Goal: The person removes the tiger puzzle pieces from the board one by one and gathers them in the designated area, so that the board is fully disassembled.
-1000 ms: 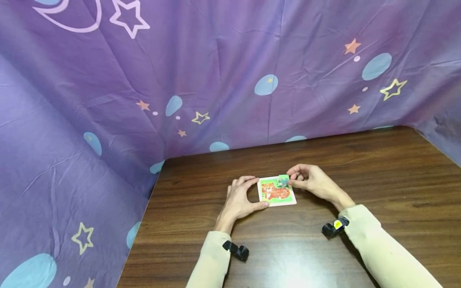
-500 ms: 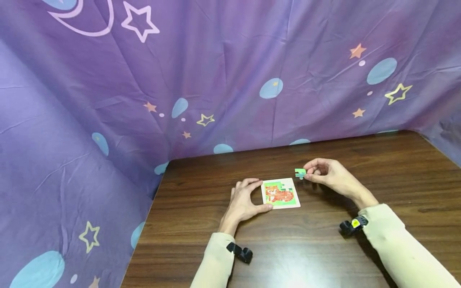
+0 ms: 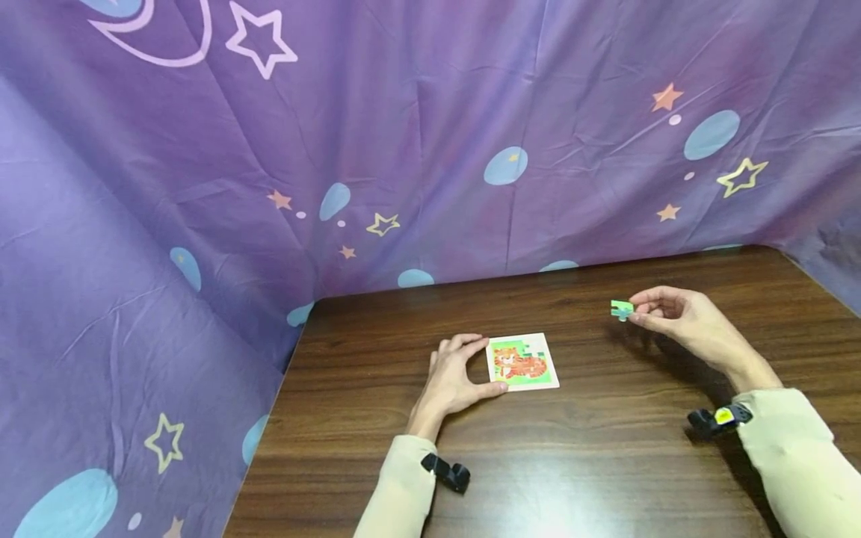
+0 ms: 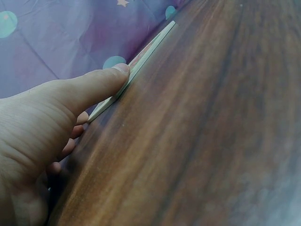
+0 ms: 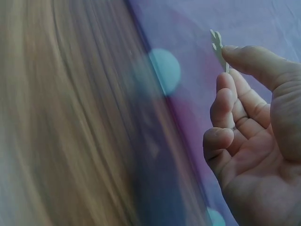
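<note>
Jigsaw piece [image 3: 621,310] in a narrow pinch, well apart from the tiger jigsaw [image 3: 519,365]

We see the right hand [image 3: 696,321] pinching the green-and-blue piece by one edge, thumb against fingers, raised above the counter [image 3: 578,456]. The jigsaw lies flat on the wood; the left hand [image 3: 447,385] holds its left side, thumb at the near corner, fingers spread to the far one.

We judge a slip the likeliest trouble: the hold covers little of a thin piece, so a small twist could drop it. A knock from either hand might lift the neighbours around the pale gap [image 3: 536,344], since nothing visible presses on them. Should the left hand push unevenly, the frame could skid or tip.

We cannot make out much of the piece's print; the right wrist view shows it edge-on, with the fingertip behind it concealed. The jigsaw is just as foreshortened in the left wrist view, where the hand's other fingers are partly hidden, so we cannot tell how firmly they bear on the frame.
</note>
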A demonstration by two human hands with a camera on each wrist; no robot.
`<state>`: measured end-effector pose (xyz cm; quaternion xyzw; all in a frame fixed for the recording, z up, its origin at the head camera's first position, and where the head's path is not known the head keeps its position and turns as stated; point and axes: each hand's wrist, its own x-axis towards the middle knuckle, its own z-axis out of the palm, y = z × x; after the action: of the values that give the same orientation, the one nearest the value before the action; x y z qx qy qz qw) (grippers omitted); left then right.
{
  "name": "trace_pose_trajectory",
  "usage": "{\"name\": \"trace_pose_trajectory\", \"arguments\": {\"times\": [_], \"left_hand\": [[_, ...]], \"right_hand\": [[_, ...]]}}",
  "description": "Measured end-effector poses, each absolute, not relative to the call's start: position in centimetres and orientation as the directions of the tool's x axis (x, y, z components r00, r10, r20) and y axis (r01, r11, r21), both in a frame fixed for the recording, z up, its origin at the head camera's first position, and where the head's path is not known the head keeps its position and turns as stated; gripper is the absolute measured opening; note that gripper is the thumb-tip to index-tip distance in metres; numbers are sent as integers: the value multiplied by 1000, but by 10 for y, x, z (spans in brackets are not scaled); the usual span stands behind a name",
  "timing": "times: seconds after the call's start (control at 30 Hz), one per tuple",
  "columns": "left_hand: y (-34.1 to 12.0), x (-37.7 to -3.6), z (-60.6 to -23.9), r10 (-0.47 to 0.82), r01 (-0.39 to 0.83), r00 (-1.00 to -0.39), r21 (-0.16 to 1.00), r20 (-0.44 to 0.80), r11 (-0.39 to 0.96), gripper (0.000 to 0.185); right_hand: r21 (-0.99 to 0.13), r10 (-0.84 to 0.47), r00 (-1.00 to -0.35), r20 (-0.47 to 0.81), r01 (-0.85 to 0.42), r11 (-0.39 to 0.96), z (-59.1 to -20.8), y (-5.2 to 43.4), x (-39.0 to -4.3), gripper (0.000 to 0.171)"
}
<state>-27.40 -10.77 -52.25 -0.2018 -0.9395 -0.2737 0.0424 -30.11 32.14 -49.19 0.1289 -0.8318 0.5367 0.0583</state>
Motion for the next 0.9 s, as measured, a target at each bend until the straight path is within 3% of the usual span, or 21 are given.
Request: {"name": "trace_pose_trajectory", "arguments": {"times": [0.13,0.5,0.7,0.9], "left_hand": [[-109,-274,-522,358,405,-914,495,192,769,91],[-109,-277,-521,363,408,-912,492,190,769,91],[-111,-274,-522,356,403,-915,504,190,764,91],[-110,-274,-521,361,405,-913,509,188,759,91]], "right_hand": [[-870,-96,-972,215,-236,432,-493,343,-296,30],[-863,-121,-976,183,-218,456,-506,398,-289,21],[-864,-177,-969,174,-237,444,-519,403,-290,20],[-799,-155,-976,155,-216,561,-520,402,-297,31]]}}
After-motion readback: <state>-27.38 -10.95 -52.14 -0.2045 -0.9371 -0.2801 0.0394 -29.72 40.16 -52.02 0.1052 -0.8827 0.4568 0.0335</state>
